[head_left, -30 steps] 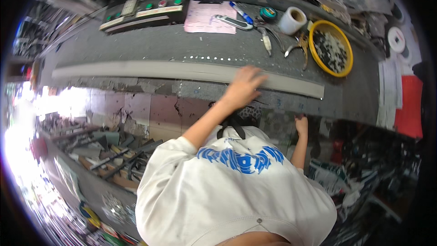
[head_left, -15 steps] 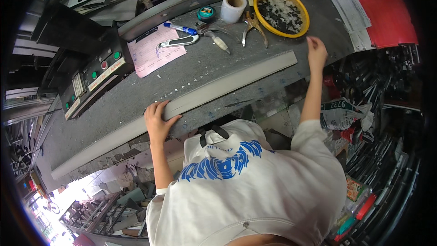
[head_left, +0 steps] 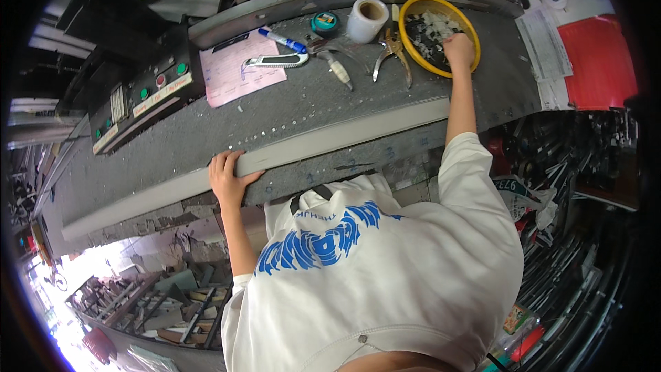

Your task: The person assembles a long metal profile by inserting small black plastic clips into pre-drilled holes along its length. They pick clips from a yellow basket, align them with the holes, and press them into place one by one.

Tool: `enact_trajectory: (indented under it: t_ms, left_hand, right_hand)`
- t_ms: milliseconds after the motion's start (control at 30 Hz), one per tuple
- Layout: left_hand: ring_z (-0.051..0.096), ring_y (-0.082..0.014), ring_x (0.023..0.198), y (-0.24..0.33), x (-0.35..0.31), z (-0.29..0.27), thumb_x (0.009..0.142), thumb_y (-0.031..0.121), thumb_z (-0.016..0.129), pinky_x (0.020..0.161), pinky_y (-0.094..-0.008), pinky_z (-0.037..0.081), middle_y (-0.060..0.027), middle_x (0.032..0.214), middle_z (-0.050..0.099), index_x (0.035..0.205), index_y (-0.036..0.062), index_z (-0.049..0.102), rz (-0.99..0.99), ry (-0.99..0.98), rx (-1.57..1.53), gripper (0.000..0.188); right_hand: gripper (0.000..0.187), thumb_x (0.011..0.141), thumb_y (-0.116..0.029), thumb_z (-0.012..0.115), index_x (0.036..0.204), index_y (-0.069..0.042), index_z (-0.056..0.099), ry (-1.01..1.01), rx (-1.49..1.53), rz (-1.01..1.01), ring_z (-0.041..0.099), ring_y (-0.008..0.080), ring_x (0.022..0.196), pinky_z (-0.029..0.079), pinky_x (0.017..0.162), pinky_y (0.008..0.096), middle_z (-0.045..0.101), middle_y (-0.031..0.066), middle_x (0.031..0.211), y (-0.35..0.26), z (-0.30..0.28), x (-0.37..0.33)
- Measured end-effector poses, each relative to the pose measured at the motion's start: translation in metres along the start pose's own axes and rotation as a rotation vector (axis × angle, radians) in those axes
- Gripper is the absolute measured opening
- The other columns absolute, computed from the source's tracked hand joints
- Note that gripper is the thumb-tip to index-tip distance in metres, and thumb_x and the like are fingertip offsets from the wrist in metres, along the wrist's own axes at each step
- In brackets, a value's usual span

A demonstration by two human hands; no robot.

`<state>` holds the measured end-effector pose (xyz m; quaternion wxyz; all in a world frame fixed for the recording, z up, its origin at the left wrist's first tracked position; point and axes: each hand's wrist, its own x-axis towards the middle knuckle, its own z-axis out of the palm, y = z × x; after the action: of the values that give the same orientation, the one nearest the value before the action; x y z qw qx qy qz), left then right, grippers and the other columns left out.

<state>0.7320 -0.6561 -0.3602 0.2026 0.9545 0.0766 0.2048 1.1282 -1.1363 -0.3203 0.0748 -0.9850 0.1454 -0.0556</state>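
A long, flat grey bar (head_left: pixel 310 139) lies slantwise along the near side of the workbench. My left hand (head_left: pixel 227 171) grips it left of its middle, fingers bent over the top and thumb on the near side. At the right, a yellow plastic bowl (head_left: pixel 472 19) holds many small black and clear pieces (head_left: pixel 427 27). Inside its near right part is my right hand (head_left: pixel 459 52), fingers curled down at the pieces; the fingertips are hidden. A row of tiny pale bits (head_left: pixel 279 128) dots the bench behind the bar.
Behind the bar lie pliers (head_left: pixel 392 55), a film roll (head_left: pixel 367 22), a teal tape measure (head_left: pixel 324 23), a white-tipped tool (head_left: pixel 339 72), a utility knife (head_left: pixel 277 60), a blue marker (head_left: pixel 284 40) and pink paper (head_left: pixel 231 83). A button panel (head_left: pixel 148 107) stands left, a red folder (head_left: pixel 596 62) right.
My right hand has gone from beside the yellow bowl into it, among the small pieces. My left hand keeps its hold on the bar. The whole view has shifted slightly.
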Motion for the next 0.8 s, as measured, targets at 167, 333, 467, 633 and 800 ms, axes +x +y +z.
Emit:
enact_trajectory:
  t_ms: [167,333,467,633,800]
  left_hand:
    - [0.062,-0.0296,0.091,-0.007,0.008,-0.003,0.052,0.036,0.089,0.08,-0.041,0.049,-0.007,0.095,0.064,0.094,0.0086,0.069,0.012,-0.066,-0.035,0.054]
    - [0.064,-0.0324,0.086,-0.017,0.018,-0.014,0.059,0.043,0.086,0.076,-0.0416,0.051,-0.01,0.09,0.067,0.094,0.007,0.069,0.042,-0.155,-0.124,0.053]
    - [0.067,-0.0357,0.08,-0.022,0.034,-0.016,0.082,0.051,0.068,0.073,-0.0441,0.052,-0.015,0.083,0.069,0.087,0.0037,0.071,-0.022,-0.286,-0.094,0.048]
    - [0.065,-0.0438,0.07,-0.03,0.055,-0.008,0.1,0.042,0.047,0.068,-0.0497,0.052,-0.0235,0.072,0.066,0.075,0.0004,0.071,-0.057,-0.36,-0.037,0.054]
    - [0.064,-0.044,0.063,-0.036,0.057,-0.001,0.101,0.039,0.044,0.063,-0.0516,0.053,-0.0249,0.065,0.064,0.07,0.0012,0.07,0.006,-0.303,-0.04,0.056]
  right_hand:
    - [0.025,0.086,-0.021,0.064,0.098,-0.002,0.073,-0.01,-0.116,-0.04,0.066,0.0389,0.1,0.052,0.084,0.0488,0.07,0.0208,0.104,0.013,0.007,0.009]
    - [0.029,0.093,-0.018,0.058,0.114,0.002,0.063,0.255,0.214,-0.182,0.07,0.0322,0.091,0.054,0.079,0.0422,0.07,0.0223,0.104,0.003,-0.022,-0.053]
    - [0.027,0.102,-0.023,0.05,0.108,0.0,0.064,-0.388,1.118,-0.49,0.056,0.0098,0.064,0.048,0.064,0.0261,0.063,0.0039,0.077,-0.062,-0.047,-0.221]
    - [0.021,0.099,-0.008,0.048,0.107,-0.002,0.067,-0.741,0.987,-0.26,0.052,0.0075,0.059,0.045,0.056,0.0234,0.056,0.0009,0.066,-0.162,-0.025,-0.436]
    - [0.019,0.097,-0.01,0.053,0.105,-0.002,0.068,-0.332,0.742,-0.33,0.057,0.0172,0.053,0.044,0.054,0.0302,0.062,0.0112,0.066,-0.18,-0.023,-0.503]
